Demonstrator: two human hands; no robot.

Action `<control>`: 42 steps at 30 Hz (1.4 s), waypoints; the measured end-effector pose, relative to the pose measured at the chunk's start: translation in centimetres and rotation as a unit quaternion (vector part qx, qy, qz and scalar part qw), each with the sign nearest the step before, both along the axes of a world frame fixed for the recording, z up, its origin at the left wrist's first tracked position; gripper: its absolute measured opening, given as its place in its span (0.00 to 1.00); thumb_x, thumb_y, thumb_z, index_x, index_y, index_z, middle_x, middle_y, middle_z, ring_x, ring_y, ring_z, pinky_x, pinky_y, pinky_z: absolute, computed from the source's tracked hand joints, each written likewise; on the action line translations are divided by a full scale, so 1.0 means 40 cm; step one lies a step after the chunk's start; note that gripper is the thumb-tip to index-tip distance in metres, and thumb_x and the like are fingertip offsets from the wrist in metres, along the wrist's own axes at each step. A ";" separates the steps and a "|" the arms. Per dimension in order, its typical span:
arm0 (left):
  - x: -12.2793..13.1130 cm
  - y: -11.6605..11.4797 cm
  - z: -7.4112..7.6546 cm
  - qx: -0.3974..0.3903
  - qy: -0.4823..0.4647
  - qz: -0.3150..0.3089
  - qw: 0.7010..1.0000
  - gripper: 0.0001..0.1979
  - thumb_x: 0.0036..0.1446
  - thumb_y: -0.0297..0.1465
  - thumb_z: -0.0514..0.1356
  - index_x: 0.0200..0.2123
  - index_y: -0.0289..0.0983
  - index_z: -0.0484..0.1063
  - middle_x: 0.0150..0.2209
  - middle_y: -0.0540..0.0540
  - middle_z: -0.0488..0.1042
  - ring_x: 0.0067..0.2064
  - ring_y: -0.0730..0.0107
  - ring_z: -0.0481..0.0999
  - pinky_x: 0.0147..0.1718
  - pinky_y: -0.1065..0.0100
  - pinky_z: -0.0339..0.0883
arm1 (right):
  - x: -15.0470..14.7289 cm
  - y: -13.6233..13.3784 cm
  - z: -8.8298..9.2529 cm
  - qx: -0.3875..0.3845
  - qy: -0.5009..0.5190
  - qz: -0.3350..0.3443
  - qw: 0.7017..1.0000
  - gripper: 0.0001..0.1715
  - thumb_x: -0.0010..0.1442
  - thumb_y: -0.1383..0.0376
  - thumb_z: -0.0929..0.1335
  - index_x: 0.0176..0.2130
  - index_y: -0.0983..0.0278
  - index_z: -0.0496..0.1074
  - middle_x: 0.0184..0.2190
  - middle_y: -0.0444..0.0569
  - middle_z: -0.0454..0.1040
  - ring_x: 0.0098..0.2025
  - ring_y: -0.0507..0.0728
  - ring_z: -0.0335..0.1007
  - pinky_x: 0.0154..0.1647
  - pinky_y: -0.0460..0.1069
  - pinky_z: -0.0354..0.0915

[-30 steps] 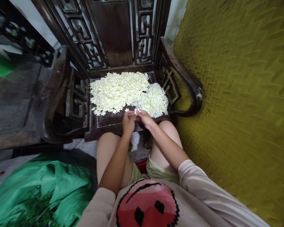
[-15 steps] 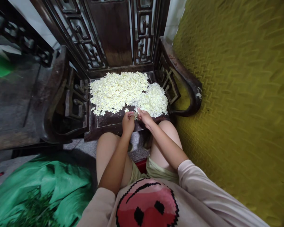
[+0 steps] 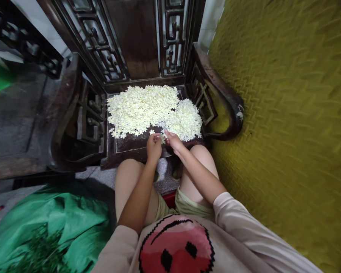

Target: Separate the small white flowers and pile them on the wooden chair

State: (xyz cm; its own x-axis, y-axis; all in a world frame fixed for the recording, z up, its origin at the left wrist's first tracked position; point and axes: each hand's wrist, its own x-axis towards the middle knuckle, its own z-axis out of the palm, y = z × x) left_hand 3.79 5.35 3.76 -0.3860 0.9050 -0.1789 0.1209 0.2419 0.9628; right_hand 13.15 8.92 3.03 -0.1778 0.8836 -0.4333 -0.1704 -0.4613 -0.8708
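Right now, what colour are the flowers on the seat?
The flowers are creamy white, clearest in the head view.

— Where do the flowers [image 3: 140,110] lie, please?
— On the chair seat [image 3: 127,144]. The first heap [image 3: 142,104] is at left, the second heap [image 3: 186,117] joins it at right, and behind both stands the backrest [image 3: 139,41].
— And before them?
— The left hand [image 3: 154,147] and the right hand [image 3: 174,141], side by side at the front edge. A single flower [image 3: 152,132] lies just beyond the left one.
— Around the chair?
— At left, another seat [image 3: 14,129]; nearer, a sheet [image 3: 76,212] with leaves [image 3: 42,252] among its folds. At right, a panel [image 3: 287,132].
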 end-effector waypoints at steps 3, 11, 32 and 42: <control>0.001 0.002 -0.003 0.011 -0.013 -0.015 1.000 0.09 0.52 0.33 0.54 0.33 0.36 0.70 0.32 0.47 0.72 0.34 0.70 0.70 0.35 0.69 0.64 | 0.001 -0.003 0.001 0.001 0.039 0.049 0.998 0.28 0.47 0.41 0.65 0.21 0.63 0.61 0.14 0.38 0.57 0.17 0.47 0.50 0.20 0.45 0.49; -0.017 -0.002 -0.002 0.020 -0.018 0.021 0.999 0.10 0.52 0.33 0.54 0.36 0.37 0.69 0.34 0.47 0.71 0.35 0.71 0.70 0.36 0.70 0.64 | 0.004 -0.004 -0.006 -0.001 0.060 0.040 0.997 0.24 0.45 0.46 0.68 0.22 0.63 0.62 0.15 0.38 0.58 0.18 0.47 0.51 0.21 0.45 0.50; -0.017 -0.005 0.014 0.011 -0.065 0.017 0.998 0.09 0.49 0.30 0.54 0.35 0.36 0.68 0.31 0.47 0.72 0.33 0.71 0.71 0.35 0.69 0.63 | 0.008 -0.007 0.026 -0.078 0.163 0.062 0.982 0.10 0.48 0.63 0.71 0.28 0.66 0.67 0.21 0.42 0.67 0.21 0.46 0.58 0.19 0.42 0.52; -0.018 -0.004 -0.002 0.012 -0.040 0.010 0.999 0.08 0.49 0.31 0.55 0.34 0.36 0.70 0.30 0.48 0.71 0.32 0.72 0.69 0.35 0.70 0.62 | 0.015 -0.004 0.007 -0.027 0.094 0.062 0.993 0.29 0.49 0.43 0.64 0.18 0.63 0.55 0.12 0.36 0.48 0.16 0.46 0.46 0.19 0.45 0.47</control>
